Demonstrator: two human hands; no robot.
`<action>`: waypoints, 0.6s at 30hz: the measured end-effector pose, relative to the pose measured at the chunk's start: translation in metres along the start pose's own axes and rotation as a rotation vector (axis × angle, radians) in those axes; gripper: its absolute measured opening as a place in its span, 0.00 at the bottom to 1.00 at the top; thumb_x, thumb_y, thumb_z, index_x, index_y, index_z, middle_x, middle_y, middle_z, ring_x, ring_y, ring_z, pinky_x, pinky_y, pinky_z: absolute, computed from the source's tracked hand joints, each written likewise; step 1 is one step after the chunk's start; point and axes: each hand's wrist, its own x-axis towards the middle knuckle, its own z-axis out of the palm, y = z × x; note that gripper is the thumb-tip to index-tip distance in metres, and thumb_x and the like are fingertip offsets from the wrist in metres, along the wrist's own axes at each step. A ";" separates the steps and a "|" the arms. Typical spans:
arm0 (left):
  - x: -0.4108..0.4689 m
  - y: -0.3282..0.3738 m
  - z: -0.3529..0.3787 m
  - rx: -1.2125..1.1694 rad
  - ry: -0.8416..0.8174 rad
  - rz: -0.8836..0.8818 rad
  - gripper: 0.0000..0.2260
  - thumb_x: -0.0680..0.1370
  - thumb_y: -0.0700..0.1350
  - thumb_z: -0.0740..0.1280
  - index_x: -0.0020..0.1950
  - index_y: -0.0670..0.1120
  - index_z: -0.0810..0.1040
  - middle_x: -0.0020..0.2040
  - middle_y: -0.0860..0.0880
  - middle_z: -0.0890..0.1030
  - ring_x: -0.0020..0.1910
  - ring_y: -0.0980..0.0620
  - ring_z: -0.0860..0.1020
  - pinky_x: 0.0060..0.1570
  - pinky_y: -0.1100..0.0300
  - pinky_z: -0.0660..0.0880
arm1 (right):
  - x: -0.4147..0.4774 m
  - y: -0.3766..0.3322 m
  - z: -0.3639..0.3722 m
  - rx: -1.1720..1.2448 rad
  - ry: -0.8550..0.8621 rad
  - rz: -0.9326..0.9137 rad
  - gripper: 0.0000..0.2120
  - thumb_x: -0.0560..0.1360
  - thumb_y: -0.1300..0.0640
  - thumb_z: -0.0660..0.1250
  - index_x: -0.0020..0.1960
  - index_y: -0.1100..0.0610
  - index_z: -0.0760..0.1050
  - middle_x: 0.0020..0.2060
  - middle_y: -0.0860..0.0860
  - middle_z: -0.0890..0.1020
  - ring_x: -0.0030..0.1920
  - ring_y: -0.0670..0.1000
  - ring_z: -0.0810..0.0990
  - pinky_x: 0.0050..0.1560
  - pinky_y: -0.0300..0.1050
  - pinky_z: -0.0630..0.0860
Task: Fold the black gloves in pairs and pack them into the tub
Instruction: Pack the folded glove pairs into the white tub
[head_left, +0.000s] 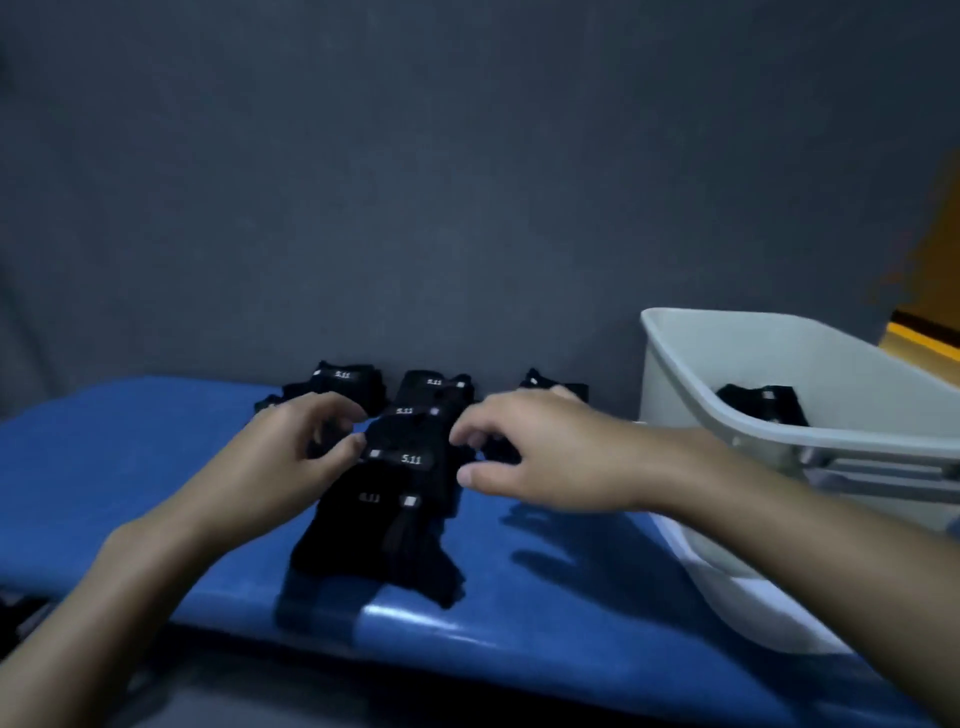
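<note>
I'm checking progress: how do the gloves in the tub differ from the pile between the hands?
The gloves in the tub lie packed inside the grey tub; the pile between the hands lies on the blue surface. The gloves in the tub are untouched; the pile has the left hand and right hand at its sides, fingers curled. Both are black with white labels.

A blue padded bench (104, 467) carries a heap of black gloves (395, 519) at its middle. 3 smaller bunches (343, 382) lie along the far edge. A white tub (675, 374) stands at the right end.
</note>
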 end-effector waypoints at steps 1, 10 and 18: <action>-0.004 -0.004 -0.001 0.046 0.001 -0.023 0.04 0.77 0.52 0.69 0.51 0.57 0.78 0.41 0.58 0.79 0.42 0.61 0.77 0.42 0.60 0.74 | 0.003 -0.002 0.010 0.042 -0.032 0.013 0.18 0.77 0.39 0.64 0.64 0.44 0.73 0.56 0.41 0.78 0.58 0.45 0.75 0.66 0.51 0.66; -0.021 -0.037 0.006 0.098 -0.270 -0.316 0.14 0.74 0.62 0.70 0.55 0.58 0.75 0.44 0.54 0.83 0.42 0.58 0.81 0.47 0.58 0.78 | 0.015 -0.023 0.076 0.348 -0.102 0.170 0.30 0.76 0.36 0.62 0.70 0.52 0.63 0.49 0.46 0.79 0.47 0.47 0.79 0.54 0.50 0.77; -0.021 -0.036 0.016 -0.163 -0.220 -0.428 0.17 0.72 0.52 0.77 0.57 0.51 0.76 0.41 0.46 0.81 0.31 0.51 0.77 0.36 0.53 0.77 | 0.021 -0.030 0.094 0.482 -0.021 0.285 0.21 0.76 0.42 0.66 0.61 0.54 0.70 0.40 0.45 0.76 0.40 0.44 0.75 0.38 0.37 0.68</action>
